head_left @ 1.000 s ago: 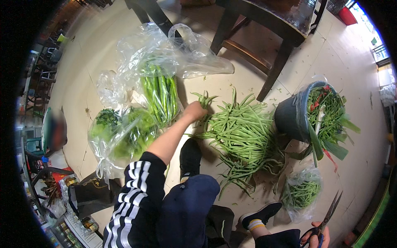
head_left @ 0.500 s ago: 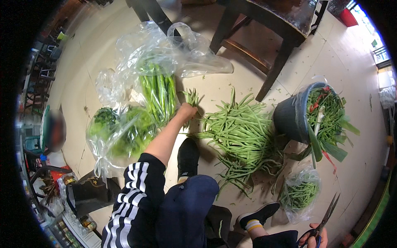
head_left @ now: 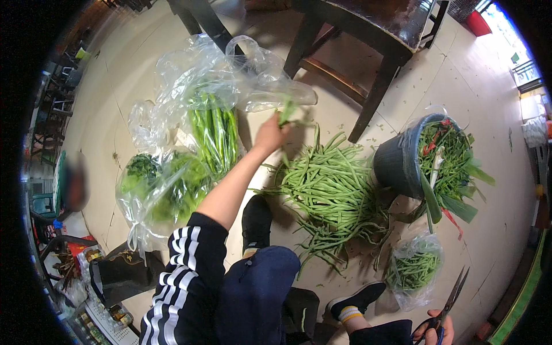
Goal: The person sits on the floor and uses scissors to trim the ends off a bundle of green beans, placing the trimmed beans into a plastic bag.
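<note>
My left hand (head_left: pixel 271 135) reaches out over the floor, its fingers closed around a small bunch of green beans (head_left: pixel 288 112) whose tips are smeared by motion. Just right of it a wide heap of long green beans (head_left: pixel 333 184) lies loose on the tiles. To its left, long green stalks (head_left: pixel 214 135) and leafy greens (head_left: pixel 172 184) lie in clear plastic bags (head_left: pixel 190 69). At the lower right, my right hand (head_left: pixel 446 332) grips scissors (head_left: pixel 453 296), their blades pointing up and nearly together. Near them sits a clear bag of cut beans (head_left: pixel 414 269).
A dark bucket (head_left: pixel 397 167) overflowing with green trimmings is tilted right of the heap. A dark wooden stool (head_left: pixel 345 75) stands beyond the beans. My shoes (head_left: pixel 256 221) are close to the heap. A black container (head_left: pixel 126 270) is at lower left.
My left hand has lifted away from beside the bagged stalks, moving farther out and slightly right with the bunch. My right hand with the scissors has hardly moved.
</note>
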`<state>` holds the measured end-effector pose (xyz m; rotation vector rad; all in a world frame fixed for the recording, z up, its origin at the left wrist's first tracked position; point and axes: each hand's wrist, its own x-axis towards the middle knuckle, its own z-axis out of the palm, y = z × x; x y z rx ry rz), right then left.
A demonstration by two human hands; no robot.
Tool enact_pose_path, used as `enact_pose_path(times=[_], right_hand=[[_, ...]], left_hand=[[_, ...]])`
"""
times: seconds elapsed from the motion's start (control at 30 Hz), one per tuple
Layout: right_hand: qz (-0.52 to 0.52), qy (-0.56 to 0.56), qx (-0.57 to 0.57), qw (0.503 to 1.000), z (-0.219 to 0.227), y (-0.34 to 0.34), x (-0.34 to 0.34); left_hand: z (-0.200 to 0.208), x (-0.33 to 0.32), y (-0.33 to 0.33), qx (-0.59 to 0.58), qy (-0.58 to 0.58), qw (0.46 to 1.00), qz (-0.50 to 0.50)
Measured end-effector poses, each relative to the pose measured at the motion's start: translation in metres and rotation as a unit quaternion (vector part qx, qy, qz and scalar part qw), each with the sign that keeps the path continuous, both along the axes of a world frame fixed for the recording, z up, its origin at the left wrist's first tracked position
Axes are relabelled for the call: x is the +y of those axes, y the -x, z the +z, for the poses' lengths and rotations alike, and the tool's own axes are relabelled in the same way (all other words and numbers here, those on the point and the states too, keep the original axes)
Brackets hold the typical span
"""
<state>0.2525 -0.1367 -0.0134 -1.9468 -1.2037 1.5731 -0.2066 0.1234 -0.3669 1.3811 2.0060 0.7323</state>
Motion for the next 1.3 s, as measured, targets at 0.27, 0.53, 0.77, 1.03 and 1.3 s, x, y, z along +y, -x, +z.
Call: enact_pose_path(times=[0.27,0.53,0.77,1.03,1.3], right_hand=[[0.008,0.004,0.01,1.0,0.002,0.002,-0.001],[-0.045,0.049,0.007,0.998,0.011,-0.004,-0.011],[-0.105,0.0,0.019,0.994,0.013,-0.001,-0.026],[-0.078,0.0,0.0,0.997,0.021,0.009,-0.016],[-0.104,-0.043,-0.062,0.992,0.007,0.006,-0.026]], left_hand=[[-0.041,0.036,-0.081,0.015,0.2,0.976,-0.08],[0.039,0.016,-0.037,0.005,0.098,0.991,-0.09],[0.109,-0.09,-0.136,0.073,0.125,0.904,-0.402],[-0.028,-0.205,-0.18,0.066,0.018,0.853,-0.517],[-0.054,-0.267,-0.157,0.11,-0.131,0.685,-0.708]])
